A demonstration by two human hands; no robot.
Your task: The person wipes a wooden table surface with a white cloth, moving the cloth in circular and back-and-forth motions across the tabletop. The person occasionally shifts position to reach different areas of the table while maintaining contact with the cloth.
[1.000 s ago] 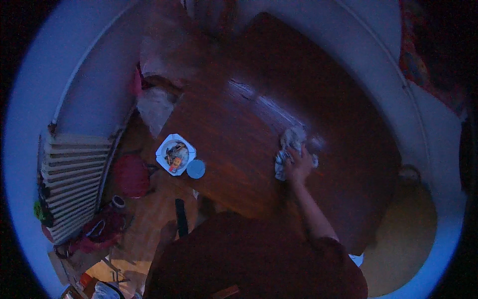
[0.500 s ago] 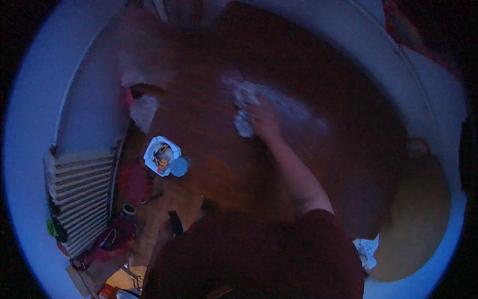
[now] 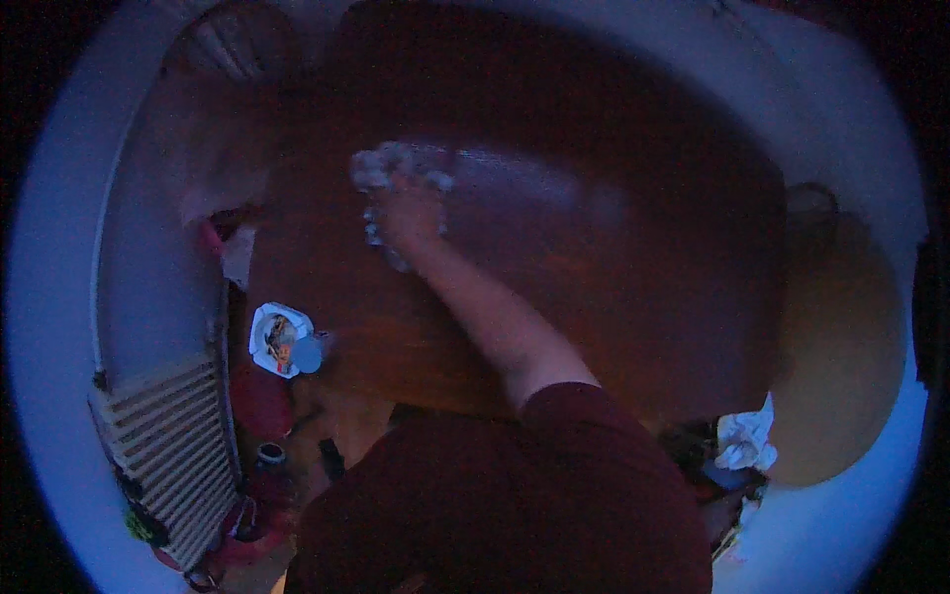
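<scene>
My right hand is on a crumpled pale cloth, pressing it against the dark brown wooden table. The cloth bunches out around the fingers, which are blurred and partly hidden in its folds. My bare forearm stretches up and leftward from a dark red sleeve. My left hand is out of view.
At the table's left edge stands a white angular dish with small items inside and a round blue-grey piece beside it. A slatted radiator is at left. Right lie a white crumpled cloth and a round tan surface.
My right hand has swept leftward across the table with the cloth. The view has also shifted, so the dish appears lower and farther left.
</scene>
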